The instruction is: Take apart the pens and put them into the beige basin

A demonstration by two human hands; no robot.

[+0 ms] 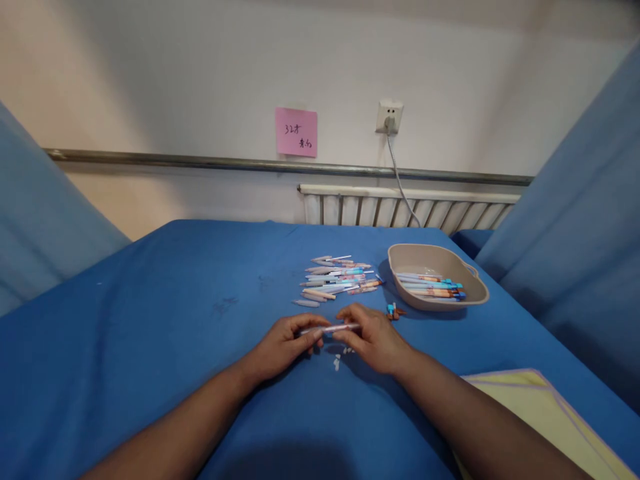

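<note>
My left hand (pixel 287 343) and my right hand (pixel 373 337) rest on the blue table cover (pixel 150 333) and together pinch a thin pale pen (pixel 333 329) held level between them, fingers closed on its two ends. Small white bits (pixel 337 362) lie on the cloth just under my hands. Beyond my fingers lies a loose pile of pens and pen parts (pixel 340 277). A few small blue and brown caps (pixel 394 311) sit to the right of my right hand.
A beige tray (pixel 407 257) holding several pens stands at the right. A yellow cloth (pixel 540 413) lies at the near right corner. Blue fabric rises on both sides. A radiator, a wall socket with a cable and a pink note are behind.
</note>
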